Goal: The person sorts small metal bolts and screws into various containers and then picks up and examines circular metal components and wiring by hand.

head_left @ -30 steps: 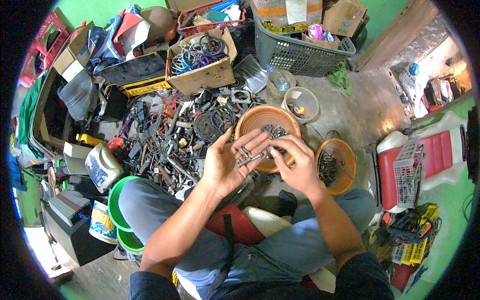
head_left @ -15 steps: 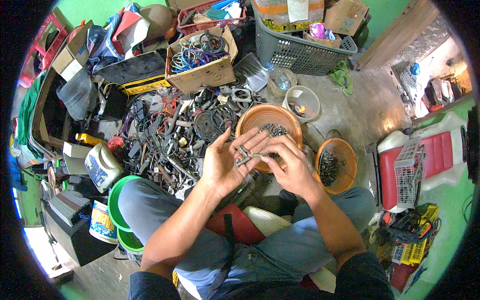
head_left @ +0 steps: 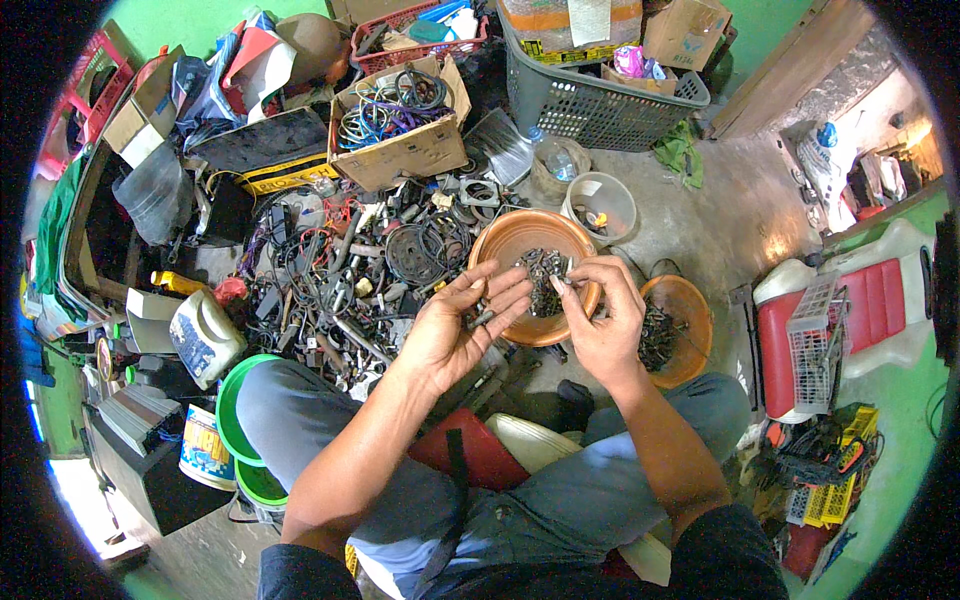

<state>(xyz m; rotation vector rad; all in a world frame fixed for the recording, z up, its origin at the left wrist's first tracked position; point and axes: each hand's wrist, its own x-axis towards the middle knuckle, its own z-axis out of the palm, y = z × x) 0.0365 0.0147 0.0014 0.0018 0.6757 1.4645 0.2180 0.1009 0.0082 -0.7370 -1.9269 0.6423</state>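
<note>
While a brown basin (head_left: 532,230) stands just beyond, the left hand (head_left: 450,330), palm up, fingers loosely extended, apart from the right hand (head_left: 612,330), whose grip I cannot tell, cradles small bolt-like metal pieces (head_left: 483,320).

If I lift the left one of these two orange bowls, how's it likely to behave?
The left bowl probably stays stiff, as its rim looks round and even. It may feel heavy for its size, since many small metal parts lie in it. Those look loose, so they'd likely slide if it tilts.
</note>
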